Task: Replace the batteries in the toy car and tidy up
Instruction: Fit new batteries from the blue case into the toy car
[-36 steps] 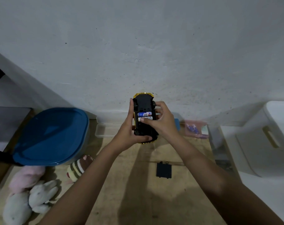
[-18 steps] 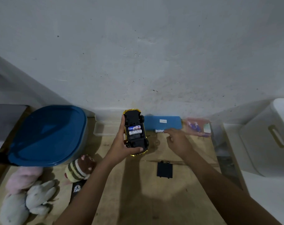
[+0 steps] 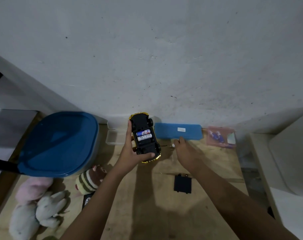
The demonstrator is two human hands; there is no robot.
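1. Toy car (image 3: pixel 144 135) lies belly-up in my left hand (image 3: pixel 131 153), at twelve o'clock over the wooden table (image 3: pixel 147 213), taking the wall as twelve. My thumb runs along its left flank and my fingers (image 3: pixel 148 155) curl round its near end, so I grip it clear of the wood.
2. Its compartment is uncovered, and two batteries (image 3: pixel 144 135) sit side by side across it. I cannot tell whether another slot is empty.
3. At one o'clock my right hand (image 3: pixel 187 149) reaches down just beside the near edge of the blue case (image 3: pixel 178 131), with its fingertips at a small white thing (image 3: pixel 173 145) on the wood. The back of my hand hides the tips, so I cannot tell whether they pinch it or only touch it.
4. That thing is too small to name. I judge it to be a loose cell or a fastener, and picking it up to be the step in hand.
5. To do that well, I should pinch low with thumb and forefinger so it cannot roll under the case. My left hand should keep the car level so the seated cells stay put.
6. At three o'clock the black battery cover (image 3: pixel 182 183) lies flat, apart from both hands, and it probably goes on last.
7. At two o'clock a pink packet (image 3: pixel 220 135) holds small blue things, which may be spares.
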